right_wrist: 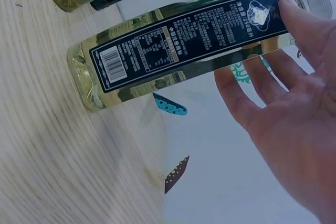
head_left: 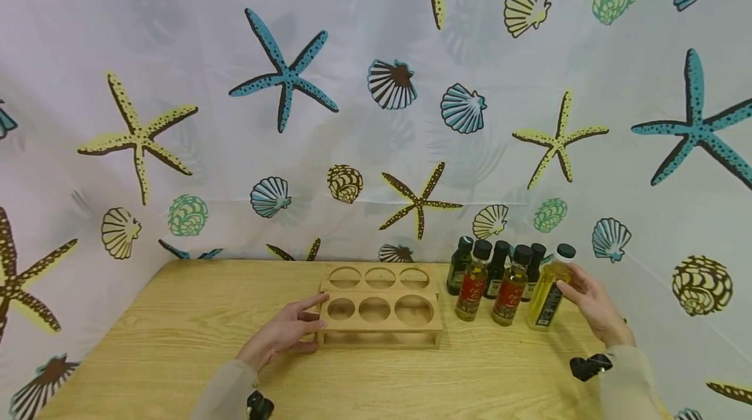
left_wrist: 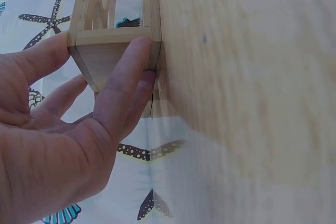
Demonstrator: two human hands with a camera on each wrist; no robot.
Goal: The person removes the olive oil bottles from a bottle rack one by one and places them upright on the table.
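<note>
A two-tier wooden bottle rack (head_left: 376,325) with several round holes stands mid-table, no bottles in it. My left hand (head_left: 288,326) is at its left end; in the left wrist view the fairly straight fingers (left_wrist: 123,85) touch the rack's end panel (left_wrist: 105,59). On the right, my right hand (head_left: 593,302) holds a clear bottle of yellow liquid (head_left: 548,294) with a dark cap, near its neck. The right wrist view shows the thumb over the top of its black label (right_wrist: 189,40) and fingers behind. Whether its base touches the table I cannot tell.
Left of the held bottle stand two red-labelled bottles (head_left: 472,286) with black caps. Several dark bottles (head_left: 461,266) stand behind them. A white cloth (head_left: 352,145) printed with starfish and shells hangs behind the wooden table (head_left: 194,315).
</note>
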